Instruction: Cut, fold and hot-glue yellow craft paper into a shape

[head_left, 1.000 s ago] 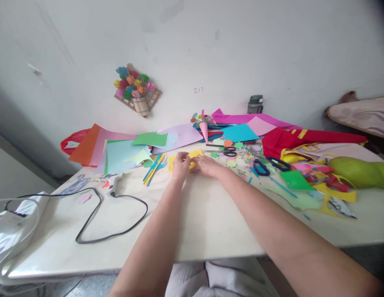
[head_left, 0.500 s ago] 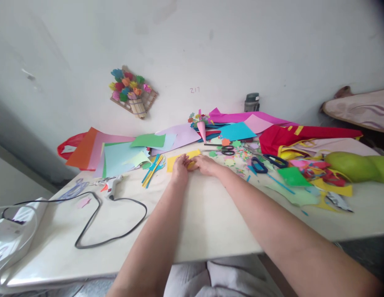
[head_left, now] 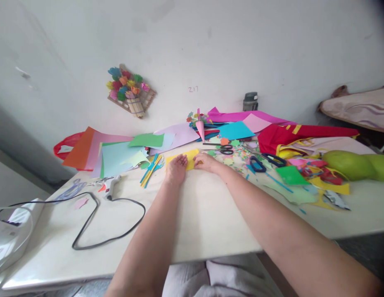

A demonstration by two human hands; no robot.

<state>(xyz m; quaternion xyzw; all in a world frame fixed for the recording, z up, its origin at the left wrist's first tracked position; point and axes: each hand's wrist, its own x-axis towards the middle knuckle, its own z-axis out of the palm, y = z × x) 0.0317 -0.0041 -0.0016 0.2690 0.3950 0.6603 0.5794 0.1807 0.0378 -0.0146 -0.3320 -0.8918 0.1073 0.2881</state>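
A yellow paper lies on the table near its middle. My left hand rests over the paper's left part, palm partly turned up and fingers stretched out. At the paper's right edge, my right hand has its thumb and fingertips pinched together on it. Blue and yellow paper strips lie to the left of my left hand. Black-handled scissors are just beyond my right hand.
A glue gun with a looping black cord lies left, near a white power strip. Coloured sheets line the wall side. Blue-handled scissors, paper scraps and a green cushion-like object are on the right.
My hands have moved slightly apart, uncovering more of the yellow paper between them. My left hand has shifted left and its fingers show more openly. The view has shifted slightly.
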